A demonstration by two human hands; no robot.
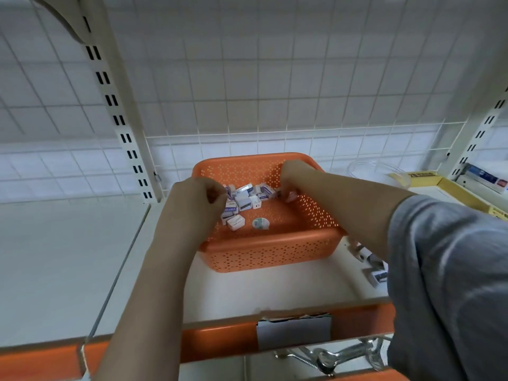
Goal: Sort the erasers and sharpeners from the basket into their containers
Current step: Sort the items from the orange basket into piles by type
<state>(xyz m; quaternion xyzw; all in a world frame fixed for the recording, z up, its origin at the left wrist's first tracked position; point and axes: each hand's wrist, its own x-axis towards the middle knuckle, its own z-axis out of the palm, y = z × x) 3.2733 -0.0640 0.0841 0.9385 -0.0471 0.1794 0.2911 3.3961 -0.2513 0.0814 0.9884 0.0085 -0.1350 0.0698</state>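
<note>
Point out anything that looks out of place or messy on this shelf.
A few small boxed items lie loose on the shelf right of the orange basket, partly hidden by the right arm, not in any container. Below, the shelf-edge label looks torn.

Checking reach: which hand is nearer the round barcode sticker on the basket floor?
Left. The left hand hovers just up-left of the sticker; the right hand is farther, toward the basket's back.

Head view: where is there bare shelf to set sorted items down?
Bare: the white shelf left of the orange perforated plastic basket, and the strip before it. Crowded: right side, with small boxed items and a clear plastic container.
</note>
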